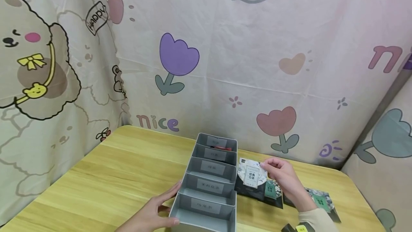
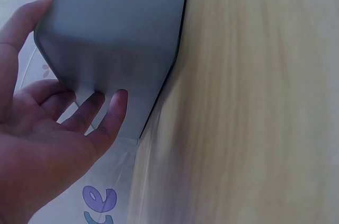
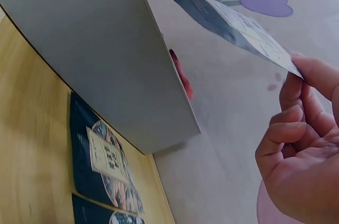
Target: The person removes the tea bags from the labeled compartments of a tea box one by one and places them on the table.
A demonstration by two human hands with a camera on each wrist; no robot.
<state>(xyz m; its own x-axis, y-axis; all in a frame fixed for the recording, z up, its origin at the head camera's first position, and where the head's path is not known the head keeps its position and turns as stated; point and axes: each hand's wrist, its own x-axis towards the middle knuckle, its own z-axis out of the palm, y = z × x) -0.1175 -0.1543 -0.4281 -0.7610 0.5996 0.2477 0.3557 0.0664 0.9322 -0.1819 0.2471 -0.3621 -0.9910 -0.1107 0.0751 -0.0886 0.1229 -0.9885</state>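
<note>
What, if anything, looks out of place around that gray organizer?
Only a red item looks slightly odd: it pokes above the rim of the gray organizer toward the far end. Nothing appears spilled or damaged.

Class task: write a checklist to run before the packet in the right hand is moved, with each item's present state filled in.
1. Right hand pinching the white-and-black packet: ok.
2. That packet raised off the table: ok.
3. Left hand touching the grey box: ok.
4. Box free of contents: not ok; a red item shows at its far end.
5. Nearest label matching the packet: cannot tell; its print is too unclear to read.
</note>
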